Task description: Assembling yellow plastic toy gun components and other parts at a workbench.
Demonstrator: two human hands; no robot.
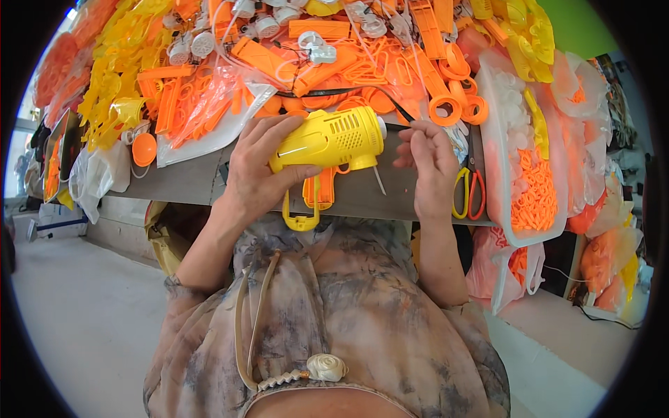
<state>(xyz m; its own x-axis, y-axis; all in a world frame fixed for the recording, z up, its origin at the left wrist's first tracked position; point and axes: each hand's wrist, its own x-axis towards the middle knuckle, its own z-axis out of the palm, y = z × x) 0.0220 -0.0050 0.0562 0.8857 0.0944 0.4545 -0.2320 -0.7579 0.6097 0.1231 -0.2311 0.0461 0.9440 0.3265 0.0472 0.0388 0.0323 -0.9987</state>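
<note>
My left hand (254,160) is wrapped round the back end of a yellow plastic housing (331,138), shaped like a small toy appliance body with vent slots and small holes. The housing lies tilted sideways above the table edge, with a white piece at its right end. Beneath its right part, a thin white wire or rod (379,180) points down. To the right, my right hand (431,157) has its fingers curled, with a black cord (397,104) running to the fingertips. Under the housing are a yellow loop-shaped part (302,217) and an orange part (324,189).
A heap of orange parts (320,29) covers the grey table (237,182). Yellow parts (111,76) stand at left. Scissors (469,188) with yellow and red handles lie beside my right hand. A clear bin (496,174) of small orange pieces (535,195) stands at right.
</note>
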